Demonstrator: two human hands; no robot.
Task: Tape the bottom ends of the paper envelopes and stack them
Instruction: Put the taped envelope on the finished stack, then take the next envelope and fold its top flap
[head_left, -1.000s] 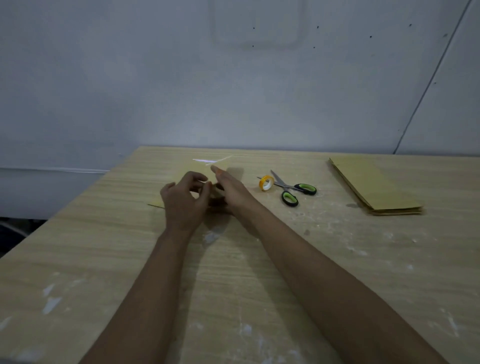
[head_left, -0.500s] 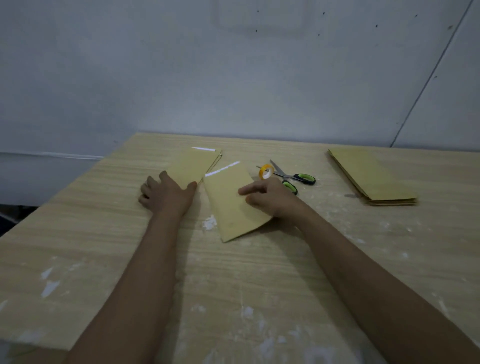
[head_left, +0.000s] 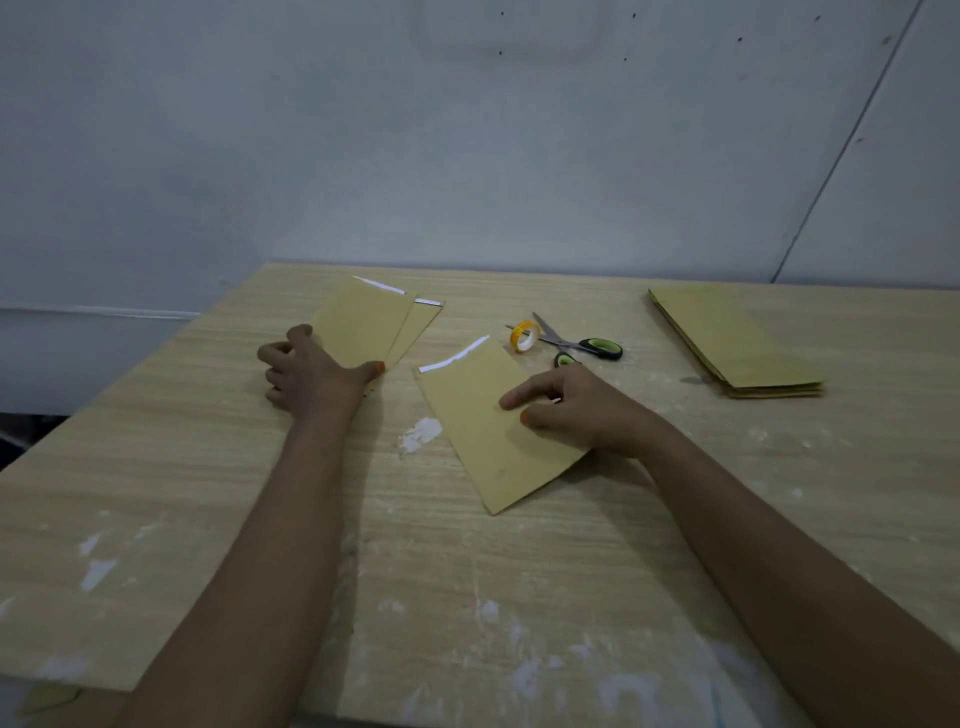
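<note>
I see the right hand (head_left: 576, 410) resting on a single envelope (head_left: 493, 441) lying angled mid-table, fingers loosely extended, pressing flat, not pinching; white tape strip (head_left: 453, 354) at its far end. Left hand (head_left: 311, 379) rests at the near end of two overlapped taped envelopes (head_left: 363, 327), thumb on the paper, other fingers curled on the table (head_left: 208, 493); can't tell if gripping. Tape roll (head_left: 524, 335) and scissors (head_left: 582, 347) sit just beyond the right hand. Untaped stack (head_left: 727, 338) lies far right.
</note>
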